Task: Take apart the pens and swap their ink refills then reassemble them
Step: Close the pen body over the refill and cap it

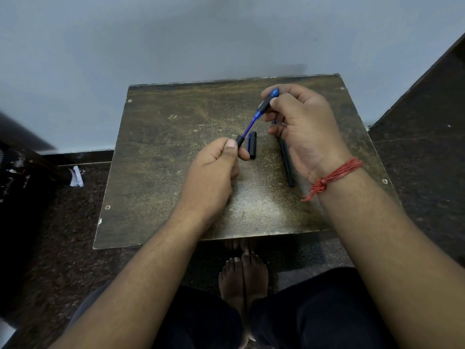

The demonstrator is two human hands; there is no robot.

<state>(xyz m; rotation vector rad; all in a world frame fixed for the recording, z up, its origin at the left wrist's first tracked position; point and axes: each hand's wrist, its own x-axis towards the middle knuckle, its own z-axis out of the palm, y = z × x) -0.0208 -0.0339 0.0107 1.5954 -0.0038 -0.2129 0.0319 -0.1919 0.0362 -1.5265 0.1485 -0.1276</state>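
Above a small worn table, my right hand grips the blue front section of a pen, with its black grip between thumb and fingers. A blue refill runs down-left from it into a black barrel, which my left hand pinches at its open end. Most of that barrel is hidden in my fist. A black cap lies on the table just right of my left fingers. A second black pen lies beneath my right palm, partly hidden.
The table stands against a pale wall. Dark floor surrounds it, with a crumpled paper scrap at left. My bare feet and knees show below the table's near edge.
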